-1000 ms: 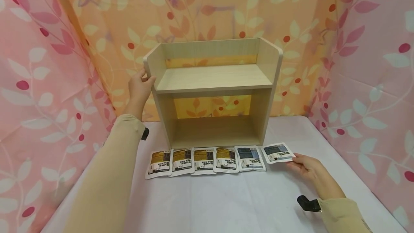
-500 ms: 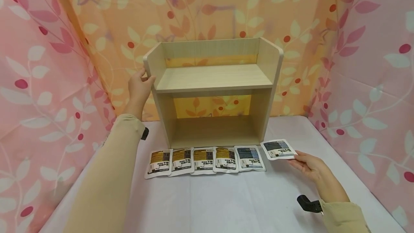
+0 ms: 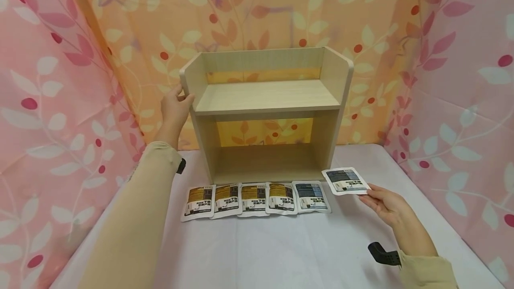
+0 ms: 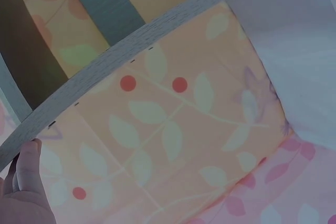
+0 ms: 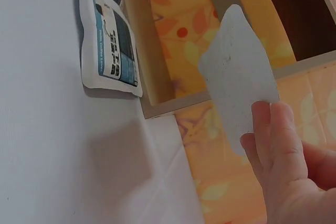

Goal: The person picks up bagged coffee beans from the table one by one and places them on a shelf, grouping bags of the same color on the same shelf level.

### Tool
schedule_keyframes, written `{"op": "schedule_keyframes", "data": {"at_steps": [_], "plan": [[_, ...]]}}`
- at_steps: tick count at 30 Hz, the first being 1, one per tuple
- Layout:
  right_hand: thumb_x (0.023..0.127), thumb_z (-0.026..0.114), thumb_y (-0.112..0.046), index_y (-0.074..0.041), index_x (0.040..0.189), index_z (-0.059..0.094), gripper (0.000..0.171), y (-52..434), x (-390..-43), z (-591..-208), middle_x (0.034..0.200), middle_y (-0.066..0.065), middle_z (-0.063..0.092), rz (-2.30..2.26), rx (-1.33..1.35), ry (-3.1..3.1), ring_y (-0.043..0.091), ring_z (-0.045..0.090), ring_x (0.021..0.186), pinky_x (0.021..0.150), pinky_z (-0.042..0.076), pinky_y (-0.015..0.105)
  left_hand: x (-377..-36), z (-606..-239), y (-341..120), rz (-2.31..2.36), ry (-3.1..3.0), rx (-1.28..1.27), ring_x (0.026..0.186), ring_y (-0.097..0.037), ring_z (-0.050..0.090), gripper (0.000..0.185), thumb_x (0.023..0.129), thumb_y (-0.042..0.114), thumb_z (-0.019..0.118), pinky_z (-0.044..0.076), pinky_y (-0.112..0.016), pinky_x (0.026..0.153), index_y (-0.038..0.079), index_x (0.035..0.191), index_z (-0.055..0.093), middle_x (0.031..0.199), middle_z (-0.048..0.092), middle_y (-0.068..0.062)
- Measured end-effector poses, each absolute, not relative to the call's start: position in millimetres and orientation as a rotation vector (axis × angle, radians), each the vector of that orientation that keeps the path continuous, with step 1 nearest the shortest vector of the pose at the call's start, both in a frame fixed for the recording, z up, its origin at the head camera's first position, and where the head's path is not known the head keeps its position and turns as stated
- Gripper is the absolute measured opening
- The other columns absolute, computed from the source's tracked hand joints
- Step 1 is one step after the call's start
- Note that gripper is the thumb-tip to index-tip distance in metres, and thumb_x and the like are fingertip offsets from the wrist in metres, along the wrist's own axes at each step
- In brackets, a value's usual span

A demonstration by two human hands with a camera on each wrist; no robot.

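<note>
At lower right, right hand (image 3: 386, 206) now pinches blue packet (image 3: 346, 181) lifted off tabletop (image 3: 281, 253), nearer shelf (image 3: 267, 110); left hand (image 3: 175, 109) still grips shelf's side.

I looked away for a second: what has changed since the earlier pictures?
The right hand has lifted the blue-labelled white sachet off the white tablecloth, up and toward the wooden shelf unit. The left hand still grips the shelf's side panel; the five-sachet row stayed.
</note>
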State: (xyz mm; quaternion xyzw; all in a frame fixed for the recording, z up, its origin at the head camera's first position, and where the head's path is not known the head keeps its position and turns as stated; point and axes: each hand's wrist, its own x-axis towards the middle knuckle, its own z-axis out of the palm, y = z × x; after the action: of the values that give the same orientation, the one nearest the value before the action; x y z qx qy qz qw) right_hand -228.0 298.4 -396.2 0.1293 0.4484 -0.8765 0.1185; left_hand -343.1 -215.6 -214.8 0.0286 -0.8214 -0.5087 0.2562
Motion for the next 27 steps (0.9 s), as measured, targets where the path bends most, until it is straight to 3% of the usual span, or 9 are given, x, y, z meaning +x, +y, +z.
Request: {"op": "schedule_keyframes", "data": {"at_steps": [1,2,6,8,10,16,20,27], "plan": [[0.097,0.046,0.008,0.001,0.148,0.028,0.054,297,-227,-395,0.088,0.01,0.069,-2.558,0.381,1.325,0.023,0.07,0.083,0.09,0.05,0.039,-343,-215,-216,-1.38,-2.229,0.077,0.119,-0.025,0.057,0.048,0.096,0.016,0.06,0.048,-0.037,0.097,0.014,0.143,0.05,0.139,0.053,-0.012],[0.097,0.046,0.008,0.002,0.148,0.028,0.054,296,-227,-394,0.088,0.01,0.069,-2.558,0.37,1.33,0.023,0.07,0.084,0.091,0.049,0.039,-342,-215,-216,-1.375,-2.231,0.077,0.12,-0.025,0.057,0.048,0.096,0.016,0.06,0.048,-0.037,0.098,0.014,0.143,0.05,0.14,0.052,-0.012],[0.098,0.045,0.008,0.003,0.141,0.043,0.044,293,-226,-390,0.089,0.01,0.069,-2.574,0.329,1.329,0.022,0.07,0.084,0.087,0.052,0.037,-341,-214,-216,-1.368,-2.235,0.087,0.12,-0.025,0.057,0.048,0.096,0.018,0.06,0.048,-0.037,0.098,0.015,0.143,0.051,0.14,0.053,-0.012],[0.097,0.045,0.01,0.001,0.116,0.063,0.027,293,-225,-387,0.089,0.011,0.069,-2.596,0.304,1.312,0.023,0.07,0.083,0.085,0.053,0.037,-341,-214,-215,-1.368,-2.235,0.092,0.12,-0.025,0.057,0.048,0.096,0.018,0.06,0.047,-0.037,0.098,0.016,0.143,0.051,0.139,0.054,-0.012],[0.097,0.046,0.009,-0.006,0.089,0.069,0.029,292,-225,-384,0.089,0.011,0.069,-2.609,0.305,1.303,0.023,0.07,0.083,0.084,0.054,0.037,-341,-214,-215,-1.365,-2.236,0.092,0.119,-0.025,0.057,0.047,0.096,0.017,0.06,0.048,-0.037,0.098,0.016,0.142,0.052,0.138,0.054,-0.013],[0.096,0.051,0.007,-0.006,0.096,0.07,0.023,287,-223,-374,0.091,0.009,0.069,-2.619,0.311,1.319,0.023,0.07,0.085,0.085,0.053,0.035,-342,-215,-215,-1.365,-2.231,0.083,0.119,-0.025,0.058,0.047,0.095,0.015,0.06,0.048,-0.037,0.096,0.015,0.142,0.053,0.138,0.054,-0.012],[0.096,0.05,0.007,-0.009,0.085,0.071,0.029,284,-223,-366,0.091,0.009,0.069,-2.637,0.275,1.298,0.022,0.07,0.084,0.083,0.054,0.034,-344,-215,-215,-1.362,-2.225,0.074,0.118,-0.026,0.058,0.048,0.095,0.015,0.061,0.048,-0.038,0.096,0.014,0.142,0.052,0.138,0.054,-0.013],[0.096,0.051,0.008,-0.008,0.087,0.072,0.028,278,-221,-355,0.093,0.01,0.068,-2.663,0.174,1.299,0.022,0.07,0.085,0.081,0.055,0.033,-342,-216,-215,-1.379,-2.219,0.066,0.12,-0.026,0.057,0.048,0.095,0.013,0.061,0.048,-0.039,0.097,0.014,0.142,0.051,0.14,0.052,-0.013]]}}
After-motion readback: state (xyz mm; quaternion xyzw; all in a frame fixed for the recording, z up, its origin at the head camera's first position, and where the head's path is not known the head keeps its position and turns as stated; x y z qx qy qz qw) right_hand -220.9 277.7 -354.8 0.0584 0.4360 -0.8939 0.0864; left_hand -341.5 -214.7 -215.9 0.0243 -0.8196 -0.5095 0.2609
